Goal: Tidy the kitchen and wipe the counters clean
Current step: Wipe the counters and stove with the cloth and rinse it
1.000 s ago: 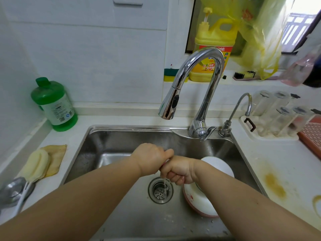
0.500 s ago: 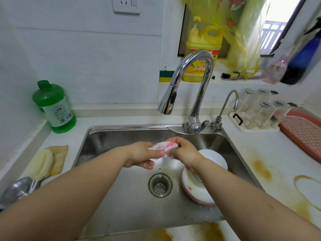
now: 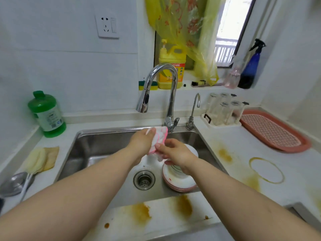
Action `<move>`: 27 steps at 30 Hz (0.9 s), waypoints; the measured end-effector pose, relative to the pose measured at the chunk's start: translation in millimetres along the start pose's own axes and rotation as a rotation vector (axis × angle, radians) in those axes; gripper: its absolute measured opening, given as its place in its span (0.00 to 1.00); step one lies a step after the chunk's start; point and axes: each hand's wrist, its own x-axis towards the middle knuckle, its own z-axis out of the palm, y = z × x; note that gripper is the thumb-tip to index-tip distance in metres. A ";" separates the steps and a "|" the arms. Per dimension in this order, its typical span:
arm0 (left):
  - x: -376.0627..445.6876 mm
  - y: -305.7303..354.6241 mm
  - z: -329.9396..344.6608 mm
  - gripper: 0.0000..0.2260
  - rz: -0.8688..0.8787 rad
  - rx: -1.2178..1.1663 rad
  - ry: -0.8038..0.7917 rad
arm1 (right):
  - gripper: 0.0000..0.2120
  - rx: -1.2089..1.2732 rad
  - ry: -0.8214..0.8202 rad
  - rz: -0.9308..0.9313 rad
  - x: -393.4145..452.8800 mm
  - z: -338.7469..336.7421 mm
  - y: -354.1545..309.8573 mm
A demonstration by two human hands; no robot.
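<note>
The cloth [image 3: 159,141] is white with pink edges and pink stripes, and the plates [image 3: 180,183] in the steel-grey sink [image 3: 104,145] are white with a pink rim. The white counter [image 3: 243,150] has brown-yellow stains and one brown ring mark [image 3: 266,170]. The bottle [image 3: 47,114] on the left is green with a white label, the detergent jug [image 3: 172,68] and the plastic bag [image 3: 184,30] are yellow, the tray [image 3: 274,131] is salmon pink, and the spray bottle [image 3: 250,66] is dark blue.
</note>
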 end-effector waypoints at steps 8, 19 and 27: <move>-134.3 43.8 118.4 0.16 0.089 -0.013 -0.204 | 0.07 0.209 0.215 -0.010 -150.1 -105.6 53.3; -299.4 76.7 305.5 0.18 0.272 0.290 -0.622 | 0.12 0.564 0.633 0.113 -344.2 -238.2 159.9; -331.0 52.1 348.6 0.04 0.110 0.130 -0.789 | 0.11 0.518 0.800 0.145 -388.3 -248.8 212.3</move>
